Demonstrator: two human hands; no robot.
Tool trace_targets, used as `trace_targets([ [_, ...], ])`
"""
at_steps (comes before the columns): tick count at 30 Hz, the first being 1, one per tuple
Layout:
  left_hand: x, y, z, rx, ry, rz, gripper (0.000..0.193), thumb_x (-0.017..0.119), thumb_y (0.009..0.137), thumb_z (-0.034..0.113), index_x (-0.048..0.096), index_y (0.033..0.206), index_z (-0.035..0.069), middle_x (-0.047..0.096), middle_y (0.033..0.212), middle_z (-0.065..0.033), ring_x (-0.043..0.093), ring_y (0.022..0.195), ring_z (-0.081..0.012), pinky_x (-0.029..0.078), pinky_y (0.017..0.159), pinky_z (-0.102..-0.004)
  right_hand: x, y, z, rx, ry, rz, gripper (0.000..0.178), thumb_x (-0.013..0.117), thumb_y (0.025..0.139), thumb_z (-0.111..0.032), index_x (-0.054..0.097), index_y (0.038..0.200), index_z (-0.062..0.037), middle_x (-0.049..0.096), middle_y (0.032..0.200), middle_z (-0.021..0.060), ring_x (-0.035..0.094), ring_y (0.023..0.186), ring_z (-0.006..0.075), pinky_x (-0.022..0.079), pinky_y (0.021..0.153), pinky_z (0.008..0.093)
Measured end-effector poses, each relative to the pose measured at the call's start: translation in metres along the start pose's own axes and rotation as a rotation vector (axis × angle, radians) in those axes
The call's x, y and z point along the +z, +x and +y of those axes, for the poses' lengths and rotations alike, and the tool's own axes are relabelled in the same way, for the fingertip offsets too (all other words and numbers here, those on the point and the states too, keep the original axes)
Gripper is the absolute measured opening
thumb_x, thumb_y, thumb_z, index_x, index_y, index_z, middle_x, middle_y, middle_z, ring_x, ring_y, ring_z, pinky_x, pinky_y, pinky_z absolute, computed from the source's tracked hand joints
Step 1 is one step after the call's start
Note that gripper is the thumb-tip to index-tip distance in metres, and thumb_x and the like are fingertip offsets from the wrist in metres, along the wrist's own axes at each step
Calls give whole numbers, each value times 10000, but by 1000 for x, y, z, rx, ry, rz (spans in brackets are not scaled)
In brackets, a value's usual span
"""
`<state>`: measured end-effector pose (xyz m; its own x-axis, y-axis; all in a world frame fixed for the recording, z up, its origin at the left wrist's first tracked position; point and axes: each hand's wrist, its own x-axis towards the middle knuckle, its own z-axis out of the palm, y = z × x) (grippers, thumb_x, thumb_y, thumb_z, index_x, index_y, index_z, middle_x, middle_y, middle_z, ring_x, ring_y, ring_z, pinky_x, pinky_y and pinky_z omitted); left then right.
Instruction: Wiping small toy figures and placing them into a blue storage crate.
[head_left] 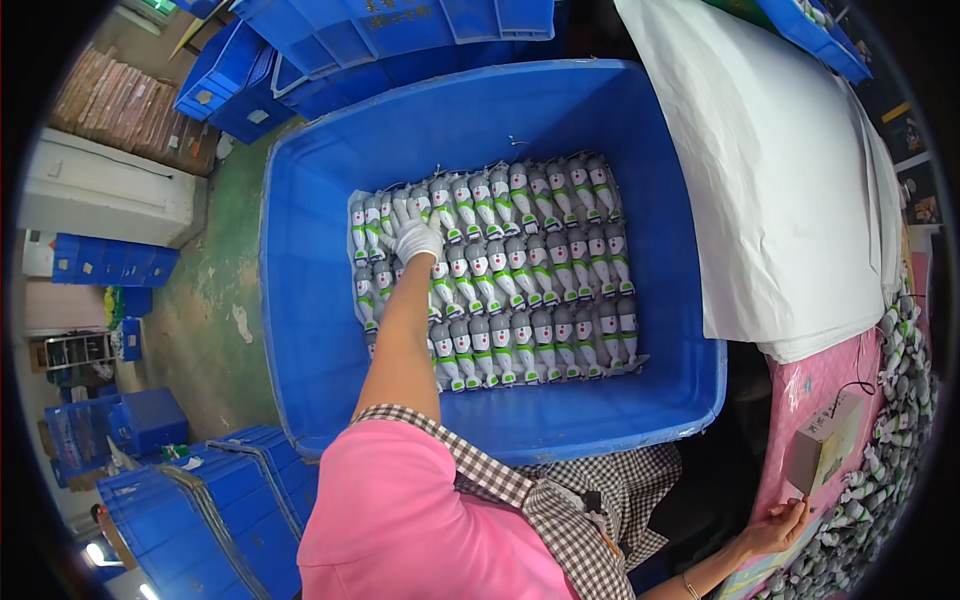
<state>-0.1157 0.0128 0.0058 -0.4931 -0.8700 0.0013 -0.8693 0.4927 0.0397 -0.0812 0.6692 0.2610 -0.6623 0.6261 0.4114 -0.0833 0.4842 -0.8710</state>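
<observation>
My left hand [415,238], in a white glove, reaches down into a large blue plastic bin [350,420]. Its fingers are stretched out over the upper left of a layer of small toy figures [515,262], touching them. The figures have grey tops, white bodies, red dots and green bands, and lie packed in three rows. Whether the glove grips one of them is hard to see. Bare and apart from the bin, my right hand [780,525] is at the right, fingers loosely bent near the lower corner of a small cardboard box [825,445]. Nothing shows in it.
Many loose figures [875,480] heap along the pink-covered table [785,400] at the right. A white sheet [780,180] hangs beside the bin's right wall. Blue crates [400,30] stand behind the bin, and more blue crates [195,520] stand at the lower left on green floor [215,320].
</observation>
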Motion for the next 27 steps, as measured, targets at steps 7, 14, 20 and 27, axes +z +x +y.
trace_targets([
  [7, -14, -6, -26, -43, 52, 241, 531, 450, 863, 462, 378, 1327, 212, 328, 1393, -39, 286, 1290, -258, 161, 985, -624, -13, 4, 18, 8, 94, -39, 220, 516, 897, -73, 582, 1058, 62, 600, 838, 80, 467, 535, 80, 369, 481, 180],
  [14, -15, -18, 9, 155, -16, 176, 510, 469, 859, 435, 383, 1327, 251, 314, 1406, -56, 295, 1283, -277, 175, 981, -626, -19, 4, 19, 18, 132, -50, 210, 506, 901, -67, 589, 1050, 55, 594, 821, 69, 460, 536, 72, 368, 479, 182],
  [20, -22, -24, 47, 178, 22, -132, 474, 494, 860, 358, 381, 1320, 339, 244, 1436, -42, 210, 1315, -318, 152, 997, -643, -19, 0, 24, 31, 217, -56, 195, 511, 896, -57, 597, 1037, 47, 587, 794, 59, 447, 529, 66, 364, 474, 177],
  [27, -10, -34, 89, 241, -219, 127, 366, 546, 810, 280, 554, 1165, 186, 380, 1362, -51, 332, 1264, -258, 226, 1008, -576, -13, -2, 20, -12, 230, -57, 185, 508, 895, -44, 602, 1027, 44, 583, 781, 58, 433, 520, 64, 357, 462, 171],
])
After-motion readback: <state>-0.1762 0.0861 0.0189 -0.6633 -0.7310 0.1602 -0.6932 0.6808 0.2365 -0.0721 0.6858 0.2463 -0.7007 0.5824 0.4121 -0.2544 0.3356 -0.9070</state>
